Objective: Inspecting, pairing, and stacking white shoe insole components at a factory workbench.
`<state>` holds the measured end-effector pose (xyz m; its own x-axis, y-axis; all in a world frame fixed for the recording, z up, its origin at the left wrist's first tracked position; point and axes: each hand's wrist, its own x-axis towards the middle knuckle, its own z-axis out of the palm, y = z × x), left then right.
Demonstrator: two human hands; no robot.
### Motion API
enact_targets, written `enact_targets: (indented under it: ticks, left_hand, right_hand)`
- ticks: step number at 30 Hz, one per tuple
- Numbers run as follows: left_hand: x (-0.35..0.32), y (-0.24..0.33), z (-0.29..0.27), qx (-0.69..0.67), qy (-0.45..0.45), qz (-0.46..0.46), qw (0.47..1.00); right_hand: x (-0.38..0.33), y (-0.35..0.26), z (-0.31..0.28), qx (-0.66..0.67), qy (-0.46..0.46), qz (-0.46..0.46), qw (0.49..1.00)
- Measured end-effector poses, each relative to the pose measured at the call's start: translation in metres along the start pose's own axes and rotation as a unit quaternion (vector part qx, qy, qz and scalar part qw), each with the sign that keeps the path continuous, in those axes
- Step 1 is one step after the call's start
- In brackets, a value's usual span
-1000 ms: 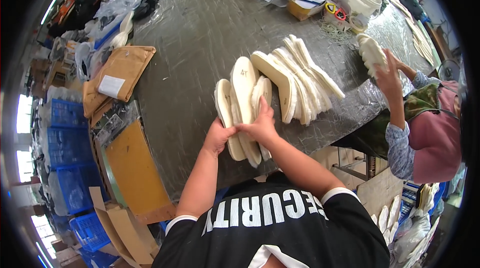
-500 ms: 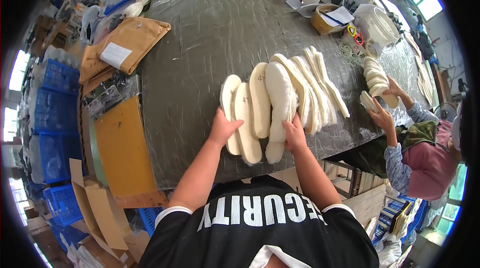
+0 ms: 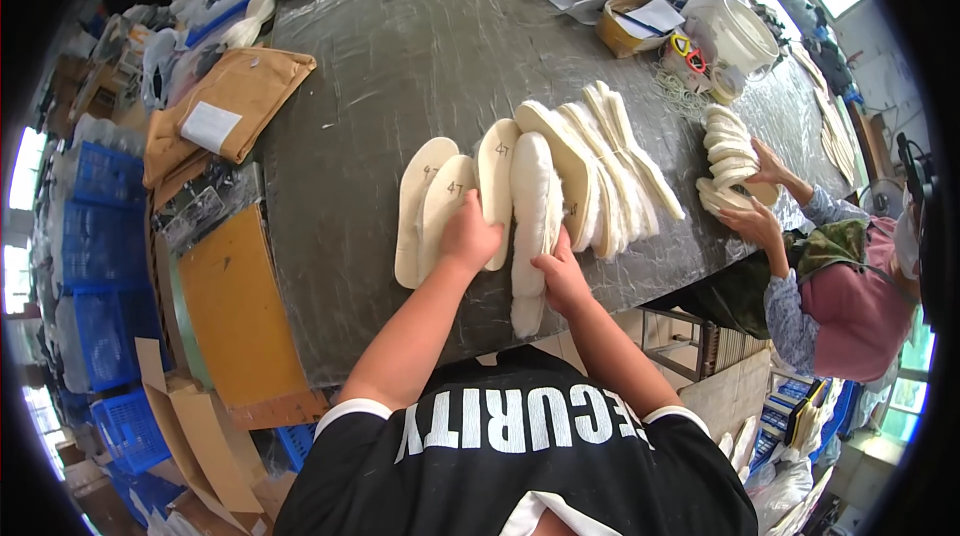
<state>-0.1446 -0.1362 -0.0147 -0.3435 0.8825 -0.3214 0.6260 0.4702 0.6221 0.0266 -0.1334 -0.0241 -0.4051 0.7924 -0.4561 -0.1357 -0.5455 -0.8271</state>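
Observation:
Cream shoe insoles with fleece on one side are lined up on the dark table. Two flat insoles, a left one (image 3: 412,221) and one overlapping it (image 3: 446,188), lie apart from the row, marked by hand. My left hand (image 3: 470,234) is closed at the edge of a third insole (image 3: 497,151), its thumb across it and some fingers hidden. A fluffy white insole (image 3: 530,236) stands on its side, its fleece showing. Around its right side my right hand (image 3: 563,278) is closed. Just beyond, a tied bundle of insoles (image 3: 610,171) leans to the right.
At the right, a co-worker (image 3: 850,306) handles a stack of insoles (image 3: 730,151). A white bucket (image 3: 735,36), a cardboard box (image 3: 632,26) and scissors (image 3: 688,54) stand far right. Brown paper packages (image 3: 240,101) lie far left; a yellow board (image 3: 240,311) sits nearer.
My left hand has let go of the two left insoles, which now lie flatter on the table, and has moved right to the third. My right hand stays at the fluffy insole.

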Motion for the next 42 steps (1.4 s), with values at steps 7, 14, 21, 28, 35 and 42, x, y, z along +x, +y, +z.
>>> enact_targets:
  ticks: [7,14,21,28,35,42]
  left_hand:
    - [-0.058,-0.032,0.027,-0.078,0.122,0.182,0.972]
    - [-0.056,-0.044,0.035,-0.339,-0.015,0.073,0.938]
    - [-0.049,-0.053,0.025,-0.335,-0.051,0.063,0.939]
    - [-0.071,-0.024,0.02,-0.135,0.154,0.18,0.962]
    - [-0.068,-0.041,0.015,-0.222,0.053,0.084,0.97]
    - [-0.077,-0.051,0.016,-0.238,0.067,0.097,0.964]
  right_hand:
    - [0.009,0.036,-0.003,-0.124,-0.023,-0.09,0.988]
    - [0.011,0.043,0.007,-0.105,-0.081,-0.101,0.986]
    - [-0.002,0.017,0.021,0.079,-0.064,0.023,0.995]
    - [0.002,0.013,0.02,0.099,-0.064,0.002,0.993]
    - [0.007,0.024,0.008,0.071,0.004,-0.011,0.997]
    - [-0.005,0.008,0.016,0.057,0.039,-0.01,0.998]
